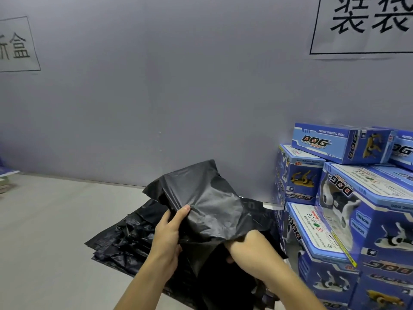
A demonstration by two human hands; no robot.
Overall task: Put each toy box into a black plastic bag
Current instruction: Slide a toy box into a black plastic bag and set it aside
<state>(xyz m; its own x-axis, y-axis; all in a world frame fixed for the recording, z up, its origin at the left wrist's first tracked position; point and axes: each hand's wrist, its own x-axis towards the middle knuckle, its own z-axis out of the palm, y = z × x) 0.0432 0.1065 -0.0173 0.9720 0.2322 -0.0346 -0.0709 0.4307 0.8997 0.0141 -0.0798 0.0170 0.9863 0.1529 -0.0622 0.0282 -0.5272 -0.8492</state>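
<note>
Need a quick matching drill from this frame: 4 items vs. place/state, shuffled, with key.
Items:
1. left hand
2. right hand
3. toy boxes
4. bag pile

Place/state:
A. stacked at the right against the wall
B. lying flat on the table
C. grips the raised black bag from outside, thumb on top
D. fingers hidden inside the bag's mouth

Pairs: 1-C, 2-D, 3-A, 4-B

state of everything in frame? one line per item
black bag: lifted off the pile, bulging, held by both hands; contents not visible
left hand: grips the bag's left side, thumb on the plastic
right hand: fingers hidden inside the bag's opening
bag pile: flat on the table, crumpled
toy boxes: stacked at right, closed, none bagged
wall signs: stuck flat on the wall
</note>
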